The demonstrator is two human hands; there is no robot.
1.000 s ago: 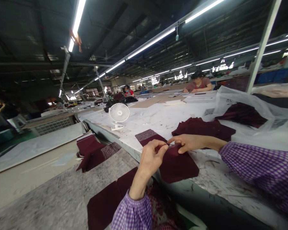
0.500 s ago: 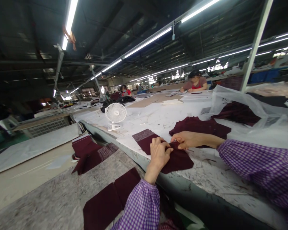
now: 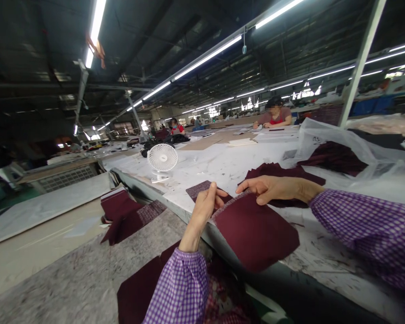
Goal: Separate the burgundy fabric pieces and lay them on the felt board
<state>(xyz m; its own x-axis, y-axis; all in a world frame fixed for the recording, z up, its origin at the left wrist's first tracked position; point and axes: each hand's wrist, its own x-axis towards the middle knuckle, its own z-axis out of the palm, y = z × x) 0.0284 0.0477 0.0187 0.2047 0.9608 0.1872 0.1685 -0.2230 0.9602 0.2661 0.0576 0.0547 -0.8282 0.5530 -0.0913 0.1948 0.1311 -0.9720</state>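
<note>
A maroon fabric piece (image 3: 256, 234) with a speckled grey strip along its top edge is raised at the table's near edge, its lower part hanging over the front. My right hand (image 3: 272, 186) pinches its top edge between thumb and fingers. At the strip's left end is my left hand (image 3: 204, 204), closed, thumb up and fingers curled at the fabric; its exact grip is partly hidden. Beneath and behind my left hand lies another maroon piece (image 3: 196, 188) with a speckled band. A fanned pile of maroon pieces (image 3: 283, 172) sits just behind my right hand.
A small white fan (image 3: 162, 158) stands on the white table (image 3: 209, 159). More maroon pieces (image 3: 121, 204) lie on the lower surface at left, another (image 3: 140, 288) beside my left sleeve. Clear plastic (image 3: 310, 135) covers dark fabric at right. A person (image 3: 277, 117) leans over the far side.
The maroon piece that lay on the table is lifted toward me and turned, its speckled strip now showing. My left hand has moved slightly left and my hands are farther apart.
</note>
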